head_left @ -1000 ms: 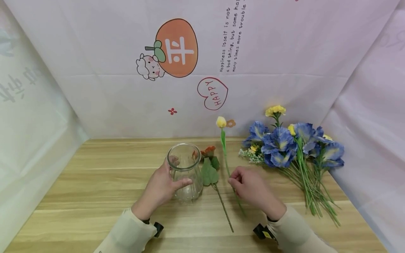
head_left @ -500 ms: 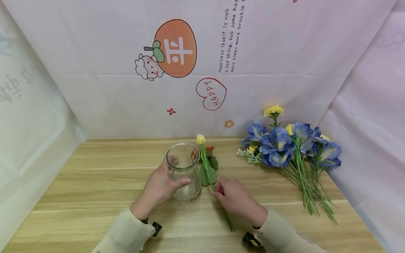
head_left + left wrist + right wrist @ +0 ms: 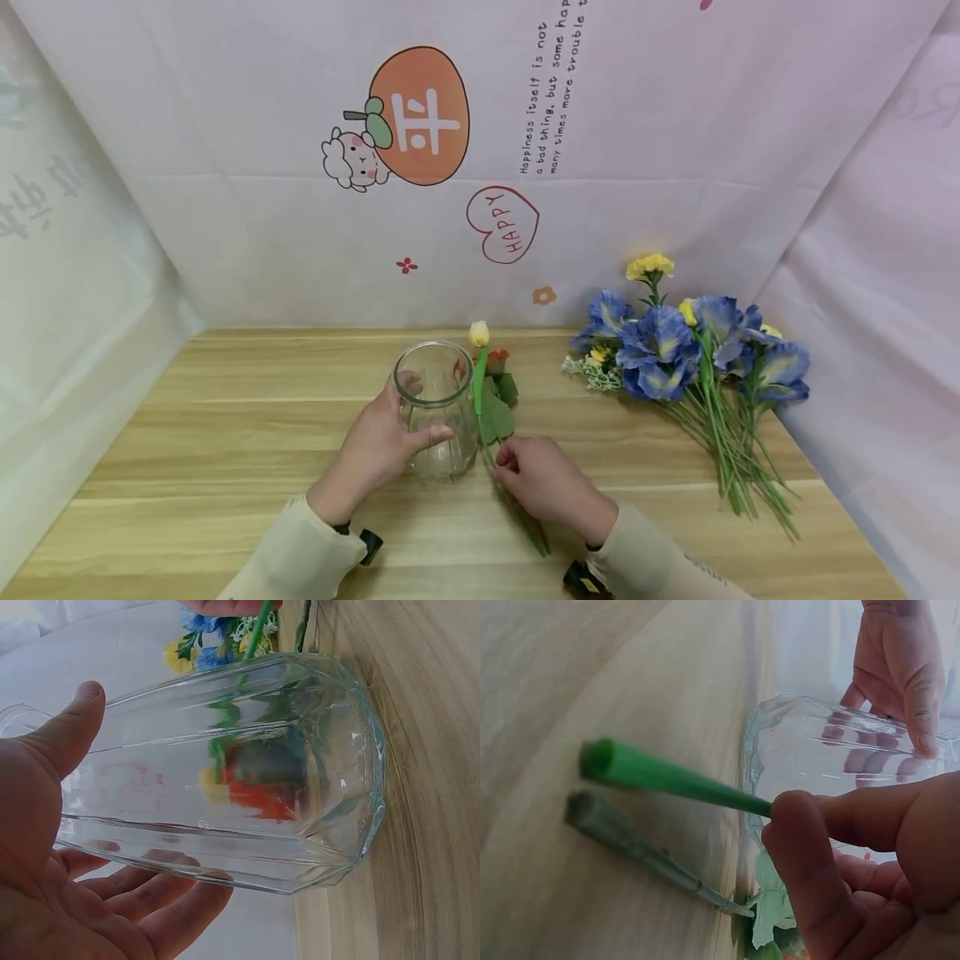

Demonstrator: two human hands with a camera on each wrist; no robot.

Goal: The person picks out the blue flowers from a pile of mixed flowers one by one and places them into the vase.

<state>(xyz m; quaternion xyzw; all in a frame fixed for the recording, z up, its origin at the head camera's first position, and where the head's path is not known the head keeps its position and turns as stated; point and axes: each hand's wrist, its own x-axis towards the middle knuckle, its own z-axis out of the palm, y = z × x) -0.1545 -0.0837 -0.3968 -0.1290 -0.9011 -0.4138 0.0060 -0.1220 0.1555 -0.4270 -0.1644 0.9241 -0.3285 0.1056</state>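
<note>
My left hand (image 3: 375, 446) holds a clear glass vase (image 3: 459, 429) upright on the table, thumb on the near side and fingers behind it. My right hand (image 3: 551, 483) pinches the green stem of a yellow tulip (image 3: 479, 335) between thumb and fingertips. Its bloom stands just right of the vase rim, outside the glass. Beneath the tulip, an orange-red flower (image 3: 497, 413) with broad leaves lies on the table, partly covered. In the right wrist view the tulip stem's cut end (image 3: 660, 774) hangs just above the other flower's stem (image 3: 656, 859).
At the right lies a pile of blue iris-like flowers (image 3: 663, 350) and yellow blooms, their stems (image 3: 731, 450) reaching toward the front. The wooden table (image 3: 225, 450) ends at a printed cloth backdrop (image 3: 300, 250), with cloth at both sides too.
My right hand has shifted left with the tulip, bringing its bloom lower and beside the vase, over the orange-red flower. The left hand and vase have stayed put.
</note>
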